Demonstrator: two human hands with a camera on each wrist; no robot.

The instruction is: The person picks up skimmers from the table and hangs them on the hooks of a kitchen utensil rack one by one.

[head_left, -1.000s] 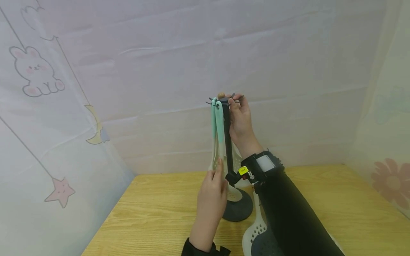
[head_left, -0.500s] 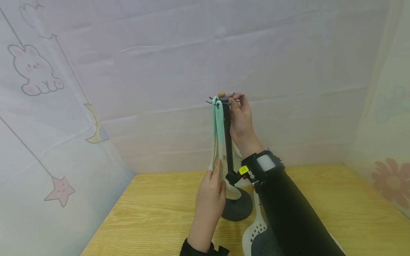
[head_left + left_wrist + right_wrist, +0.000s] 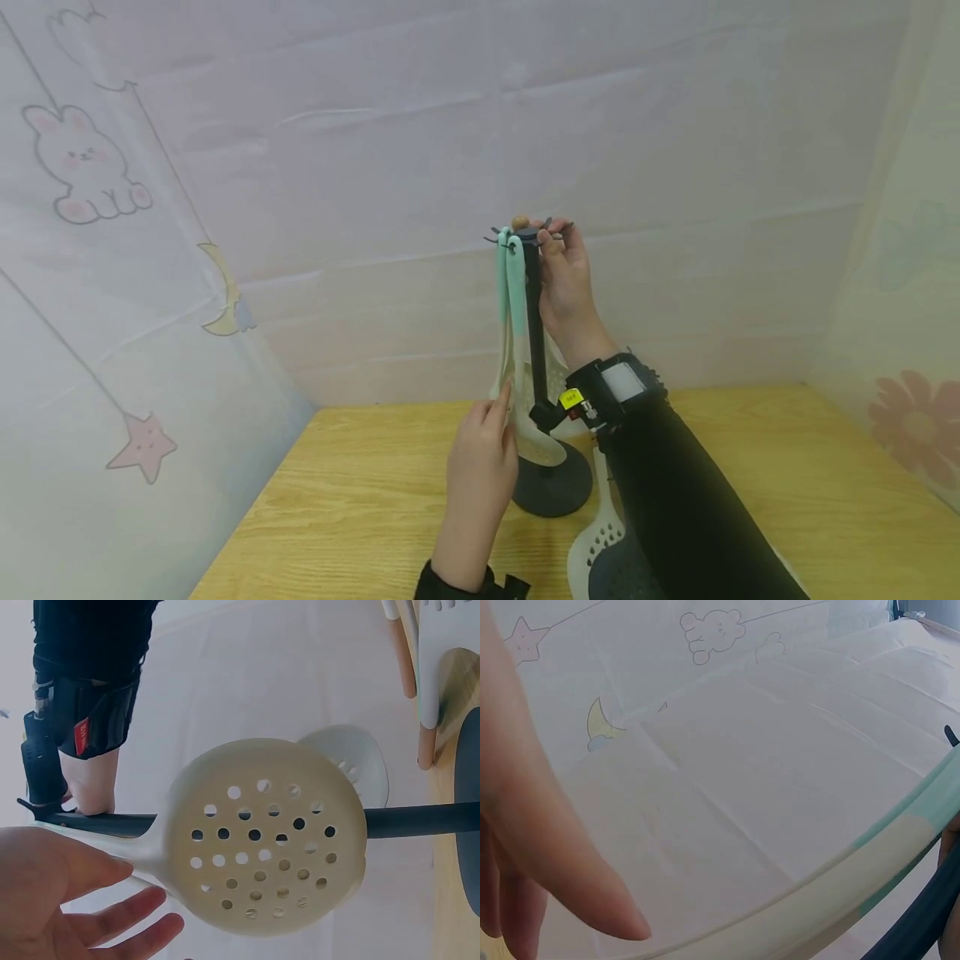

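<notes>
Black metal utensil stand with hooks (image 3: pixel 534 333), upright on the pale wooden table (image 3: pixel 360 492), already carries mint-handled cream utensils (image 3: pixel 512 283); a perforated cream skimmer (image 3: pixel 596 542) lies beside its base, not yet hung.

My right hand (image 3: pixel 564 283) pinches at a hook near the stand's top, fingers curled; my left hand (image 3: pixel 480 467), fingers loosely spread, touches the hanging cream slotted spoon head (image 3: pixel 262 836), steadying it without gripping.

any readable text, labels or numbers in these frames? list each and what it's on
No text can be read.
Yellow tag on the wrist strap: print too small.
Red tag on the same strap: white marks, too blurred.
Curtain bears only drawings, no words.
</notes>
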